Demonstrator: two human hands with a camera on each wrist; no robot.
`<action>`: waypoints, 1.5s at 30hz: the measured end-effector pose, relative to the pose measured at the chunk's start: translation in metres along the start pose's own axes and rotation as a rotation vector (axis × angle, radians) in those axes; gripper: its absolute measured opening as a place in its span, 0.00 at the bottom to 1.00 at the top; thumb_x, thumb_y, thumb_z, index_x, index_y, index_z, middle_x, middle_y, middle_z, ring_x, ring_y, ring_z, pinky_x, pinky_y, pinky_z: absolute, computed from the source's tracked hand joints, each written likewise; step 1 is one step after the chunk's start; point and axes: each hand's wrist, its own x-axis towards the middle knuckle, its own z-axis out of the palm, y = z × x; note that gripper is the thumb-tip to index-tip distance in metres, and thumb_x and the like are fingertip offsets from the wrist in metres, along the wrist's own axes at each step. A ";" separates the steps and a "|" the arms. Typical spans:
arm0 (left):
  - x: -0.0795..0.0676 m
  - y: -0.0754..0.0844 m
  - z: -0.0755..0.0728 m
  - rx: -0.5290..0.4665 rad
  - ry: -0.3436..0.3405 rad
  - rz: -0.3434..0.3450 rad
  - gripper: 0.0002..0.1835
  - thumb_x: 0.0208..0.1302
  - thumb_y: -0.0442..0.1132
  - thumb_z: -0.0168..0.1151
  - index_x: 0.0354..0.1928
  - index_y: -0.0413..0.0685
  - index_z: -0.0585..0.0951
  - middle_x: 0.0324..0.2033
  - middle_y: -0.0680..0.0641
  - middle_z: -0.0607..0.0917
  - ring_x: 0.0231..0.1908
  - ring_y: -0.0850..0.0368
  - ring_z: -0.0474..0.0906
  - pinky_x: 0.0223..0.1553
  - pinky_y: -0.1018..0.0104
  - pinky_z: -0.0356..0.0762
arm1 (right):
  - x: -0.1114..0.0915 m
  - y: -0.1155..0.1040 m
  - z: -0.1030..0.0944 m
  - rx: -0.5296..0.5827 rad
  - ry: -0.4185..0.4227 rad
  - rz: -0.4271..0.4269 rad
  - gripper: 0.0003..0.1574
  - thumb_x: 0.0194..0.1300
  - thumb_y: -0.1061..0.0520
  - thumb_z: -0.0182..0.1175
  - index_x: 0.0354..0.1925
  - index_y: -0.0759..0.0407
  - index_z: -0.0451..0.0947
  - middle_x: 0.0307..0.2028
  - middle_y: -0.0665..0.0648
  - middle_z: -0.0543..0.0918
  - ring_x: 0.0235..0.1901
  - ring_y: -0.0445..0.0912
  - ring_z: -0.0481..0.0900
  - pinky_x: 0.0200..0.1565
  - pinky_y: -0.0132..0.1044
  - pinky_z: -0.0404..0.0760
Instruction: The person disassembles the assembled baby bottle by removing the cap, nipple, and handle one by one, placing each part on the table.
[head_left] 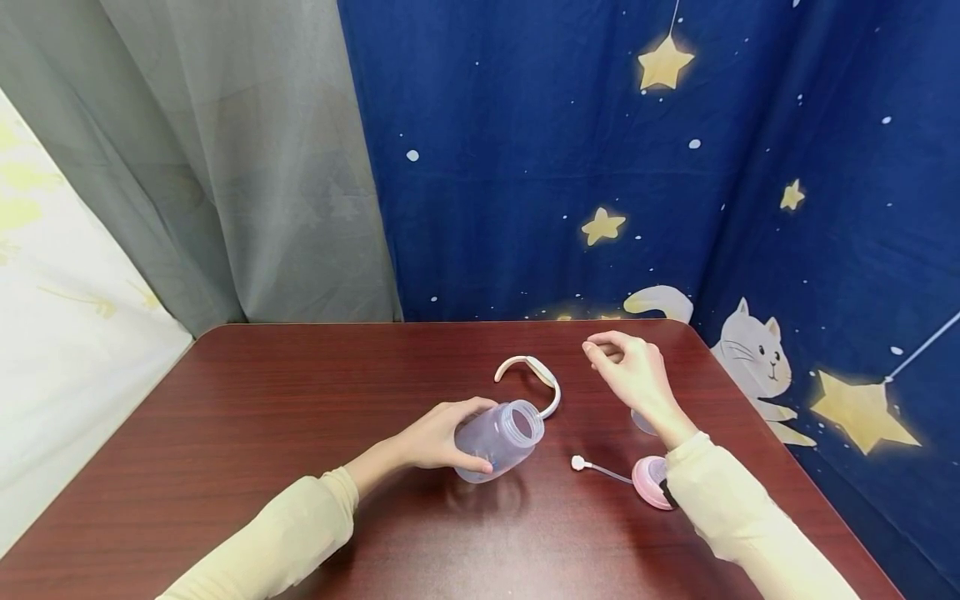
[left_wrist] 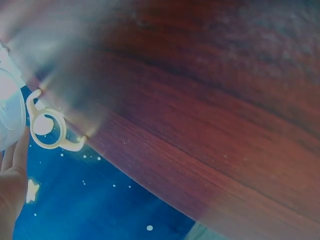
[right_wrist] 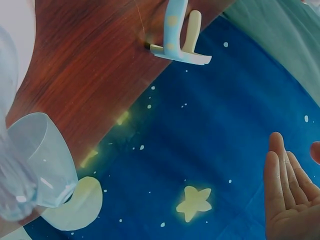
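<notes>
My left hand (head_left: 442, 437) grips a translucent baby bottle (head_left: 487, 446) round its body. The bottle is tilted over the table, its uncovered threaded mouth facing right. Raised above the right side of the table, my right hand (head_left: 633, 371) holds nothing; in the right wrist view its fingers (right_wrist: 275, 175) are extended. A handle (head_left: 545, 377) with a ring (left_wrist: 64, 127) lies just behind the bottle. Below my right wrist lies a pink bottle collar (head_left: 651, 483) with a thin straw and white weighted end (head_left: 578, 462). A clear cover (head_left: 642, 423) is partly hidden by that wrist.
The dark red-brown wooden table (head_left: 300, 392) has rounded far corners. Behind it hang a grey curtain (head_left: 285, 183) and a blue curtain (head_left: 517, 208) with stars and a cat. A pale patterned cloth (head_left: 67, 275) hangs on the left.
</notes>
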 end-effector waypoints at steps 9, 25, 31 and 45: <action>-0.003 -0.001 0.003 0.012 0.035 0.010 0.37 0.42 0.54 0.69 0.55 0.52 0.66 0.41 0.57 0.77 0.39 0.65 0.74 0.38 0.69 0.71 | -0.007 -0.002 0.000 0.032 0.005 0.000 0.14 0.58 0.50 0.57 0.37 0.58 0.80 0.24 0.48 0.81 0.22 0.41 0.79 0.25 0.35 0.72; -0.008 0.002 0.006 0.018 0.038 0.021 0.37 0.43 0.55 0.68 0.55 0.51 0.65 0.43 0.58 0.75 0.41 0.65 0.72 0.43 0.65 0.69 | -0.020 -0.003 0.000 0.046 0.011 -0.011 0.13 0.58 0.50 0.57 0.37 0.56 0.80 0.24 0.47 0.81 0.23 0.39 0.79 0.26 0.32 0.72; -0.010 0.001 0.009 0.006 0.031 0.028 0.37 0.42 0.55 0.68 0.54 0.50 0.65 0.43 0.57 0.75 0.42 0.65 0.73 0.44 0.65 0.69 | -0.027 -0.005 0.003 0.018 0.014 0.012 0.13 0.57 0.48 0.58 0.37 0.53 0.80 0.26 0.45 0.80 0.25 0.36 0.77 0.28 0.33 0.74; -0.013 0.000 0.011 -0.055 -0.013 0.007 0.37 0.42 0.53 0.69 0.54 0.46 0.66 0.43 0.51 0.77 0.43 0.64 0.74 0.45 0.68 0.68 | -0.035 -0.002 0.010 0.022 -0.015 0.004 0.12 0.57 0.48 0.58 0.37 0.53 0.80 0.27 0.45 0.81 0.25 0.36 0.77 0.29 0.34 0.74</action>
